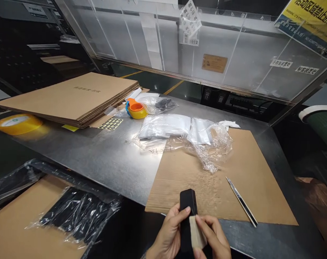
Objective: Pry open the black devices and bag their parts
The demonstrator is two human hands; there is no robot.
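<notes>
At the table's near edge, my left hand [168, 232] is wrapped round a black, flat, oblong object [187, 200] with rounded corners; its exact kind does not show. The thumb lies across its face. My right hand [216, 235] pinches a pale beige pad or folded cloth [196, 233] against the right side of that black object. Beyond both hands lies a brown cardboard sheet [179, 180], with a utility knife [241, 202] resting at its right. A clear plastic bag [212, 147] with white pouches [167, 125] lies over the sheet's far edge.
A stack of flat cardboard [79, 90] fills the table's far left, near a yellow tape roll [17, 124]. An orange tape dispenser [136, 108] stands mid-table. Lower left, a cardboard box [14, 219] holds plastic-wrapped black items [77, 212]. A translucent panel [174, 54] borders the back.
</notes>
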